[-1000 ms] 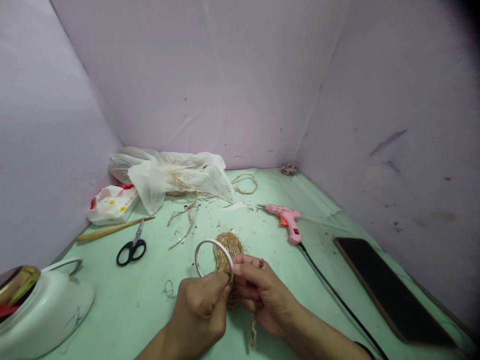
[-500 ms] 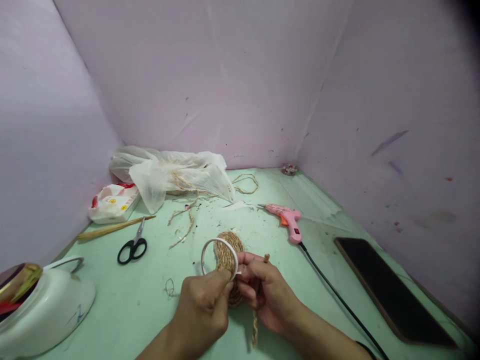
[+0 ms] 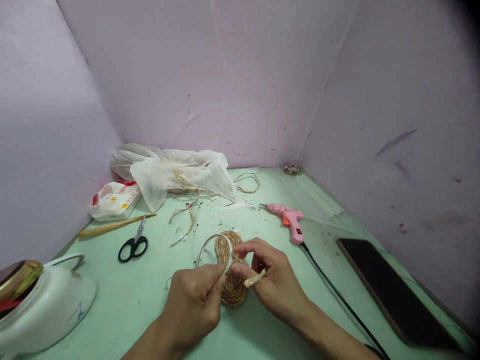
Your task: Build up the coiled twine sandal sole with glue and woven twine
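Observation:
My left hand [image 3: 193, 305] is closed, pinching a thin white ring [image 3: 210, 245] that stands up off the green table [image 3: 150, 295]. Behind the ring stands a coiled oval of jute rope [image 3: 231, 286] on its edge between my hands. My right hand [image 3: 272, 280] is closed on the loose end of the jute rope [image 3: 255, 279], pinched between thumb and fingers beside the coil. Both hands touch at the ring's lower right.
Black scissors [image 3: 132, 246] and a wooden stick [image 3: 112, 226] lie left. A pink glue gun [image 3: 288, 220] with a black cord [image 3: 337, 300] lies right, near a dark phone [image 3: 397, 292]. Plastic bag [image 3: 172, 172], packet [image 3: 114, 200] and rope scraps sit behind. A white bowl [image 3: 45, 305] is at the left edge.
My right hand has pulled the rope's hanging end up; the end now lies across its fingers beside the coil. The ring tilted a little right, and the view shifted slightly.

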Motion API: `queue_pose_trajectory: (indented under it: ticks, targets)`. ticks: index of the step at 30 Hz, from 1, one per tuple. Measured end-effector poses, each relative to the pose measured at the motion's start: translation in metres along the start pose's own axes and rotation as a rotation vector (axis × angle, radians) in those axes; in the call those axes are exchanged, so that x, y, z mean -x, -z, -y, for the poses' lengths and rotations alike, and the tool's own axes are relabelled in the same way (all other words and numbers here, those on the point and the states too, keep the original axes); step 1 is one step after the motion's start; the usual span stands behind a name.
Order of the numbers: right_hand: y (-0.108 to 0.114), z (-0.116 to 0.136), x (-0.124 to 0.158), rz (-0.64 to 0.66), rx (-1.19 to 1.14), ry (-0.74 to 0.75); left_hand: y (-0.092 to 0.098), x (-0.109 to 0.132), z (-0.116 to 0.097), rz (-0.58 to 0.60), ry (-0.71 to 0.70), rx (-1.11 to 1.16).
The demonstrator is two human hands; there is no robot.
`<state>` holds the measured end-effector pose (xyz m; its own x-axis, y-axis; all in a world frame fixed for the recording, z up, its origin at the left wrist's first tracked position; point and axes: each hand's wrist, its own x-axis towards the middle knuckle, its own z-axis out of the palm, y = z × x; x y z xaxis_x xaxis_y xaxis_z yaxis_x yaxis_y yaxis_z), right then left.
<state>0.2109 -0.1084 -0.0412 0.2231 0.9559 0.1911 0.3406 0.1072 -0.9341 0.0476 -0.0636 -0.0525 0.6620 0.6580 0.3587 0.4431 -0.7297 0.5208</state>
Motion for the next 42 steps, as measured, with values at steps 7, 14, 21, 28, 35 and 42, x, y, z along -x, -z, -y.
queue_pose_trajectory:
  ticks: [7, 14, 21, 28, 35, 42]
  targets:
    - [-0.001, -0.003, 0.0, 0.039, 0.04, 0.034, 0.005, -0.003, 0.001, 0.084, 0.033, 0.024]
    - [0.002, -0.003, 0.001, 0.021, 0.042, 0.054, 0.017, -0.009, 0.0, 0.093, 0.05, 0.115]
    - [-0.004, -0.01, 0.005, -0.025, 0.068, 0.135, 0.014, -0.007, -0.001, 0.102, 0.042, 0.041]
    - [-0.004, -0.006, 0.006, 0.026, 0.133, 0.096, 0.01, -0.004, -0.002, 0.087, 0.015, -0.016]
    - [-0.005, -0.006, 0.008, 0.084, 0.129, 0.119, 0.01, -0.005, -0.001, 0.055, -0.001, -0.059]
    - [-0.005, -0.006, 0.01, 0.133, 0.069, 0.082, 0.011, -0.004, 0.002, 0.063, -0.009, -0.04]
